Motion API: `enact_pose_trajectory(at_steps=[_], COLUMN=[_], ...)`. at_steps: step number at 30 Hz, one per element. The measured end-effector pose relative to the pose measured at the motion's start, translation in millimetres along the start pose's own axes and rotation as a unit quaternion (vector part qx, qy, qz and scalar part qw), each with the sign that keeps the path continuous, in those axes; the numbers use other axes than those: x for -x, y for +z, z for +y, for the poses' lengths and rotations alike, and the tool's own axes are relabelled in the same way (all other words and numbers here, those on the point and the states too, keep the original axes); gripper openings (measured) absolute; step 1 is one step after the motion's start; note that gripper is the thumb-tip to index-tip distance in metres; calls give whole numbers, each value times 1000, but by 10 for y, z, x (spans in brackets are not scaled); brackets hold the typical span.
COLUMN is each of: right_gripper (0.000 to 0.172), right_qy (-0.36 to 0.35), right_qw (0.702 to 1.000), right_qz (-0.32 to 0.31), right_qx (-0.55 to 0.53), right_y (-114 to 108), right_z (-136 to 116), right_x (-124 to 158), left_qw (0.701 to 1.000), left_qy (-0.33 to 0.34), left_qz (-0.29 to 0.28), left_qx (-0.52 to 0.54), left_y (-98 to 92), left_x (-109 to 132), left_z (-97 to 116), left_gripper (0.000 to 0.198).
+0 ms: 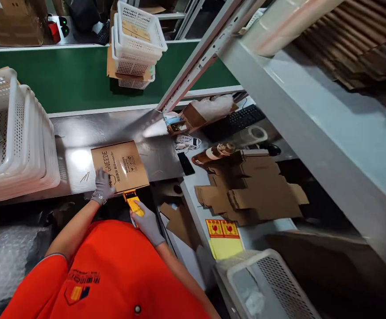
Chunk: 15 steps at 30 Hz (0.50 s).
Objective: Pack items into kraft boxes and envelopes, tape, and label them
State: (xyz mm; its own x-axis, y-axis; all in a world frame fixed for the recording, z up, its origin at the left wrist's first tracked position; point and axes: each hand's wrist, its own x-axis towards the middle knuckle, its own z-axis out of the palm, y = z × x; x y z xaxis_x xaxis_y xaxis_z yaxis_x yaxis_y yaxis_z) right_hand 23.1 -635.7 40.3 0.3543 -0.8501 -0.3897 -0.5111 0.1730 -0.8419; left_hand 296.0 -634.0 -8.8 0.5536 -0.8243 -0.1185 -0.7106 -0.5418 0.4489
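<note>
A printed cardboard box (129, 164) lies on the metal bench top, close to the front edge. My left hand (104, 184), in a grey glove, rests on the box's left front corner with the fingers stretched out over the cardboard. My right hand (149, 225), gloved too, is wrapped round a yellow handheld tape dispenser (133, 203). The dispenser's dark head is at the box's front edge; whether it touches the cardboard I cannot tell.
Nested white baskets (30, 137) stand on the left; more baskets (136, 40) sit on the green conveyor belt (76, 75). Flattened cartons (259, 186), a brown bottle (213, 153) and yellow-red labels (222, 228) lie on the right. A metal shelf (312, 119) overhangs there.
</note>
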Motion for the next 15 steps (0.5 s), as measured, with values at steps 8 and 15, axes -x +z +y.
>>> enact_pose_trajectory(at_steps=[8, 15], right_gripper=[65, 61], right_qy=[5, -14], right_qw=[999, 997], right_qz=[10, 18], right_qx=[34, 80], right_y=[50, 134], right_z=[295, 587], right_x=[45, -67], left_qw=[961, 954], left_qy=[188, 209], left_qz=[-149, -148], left_qx=[-136, -158], left_y=[38, 68], left_x=[-62, -53], left_z=[118, 123], left_gripper=[110, 87])
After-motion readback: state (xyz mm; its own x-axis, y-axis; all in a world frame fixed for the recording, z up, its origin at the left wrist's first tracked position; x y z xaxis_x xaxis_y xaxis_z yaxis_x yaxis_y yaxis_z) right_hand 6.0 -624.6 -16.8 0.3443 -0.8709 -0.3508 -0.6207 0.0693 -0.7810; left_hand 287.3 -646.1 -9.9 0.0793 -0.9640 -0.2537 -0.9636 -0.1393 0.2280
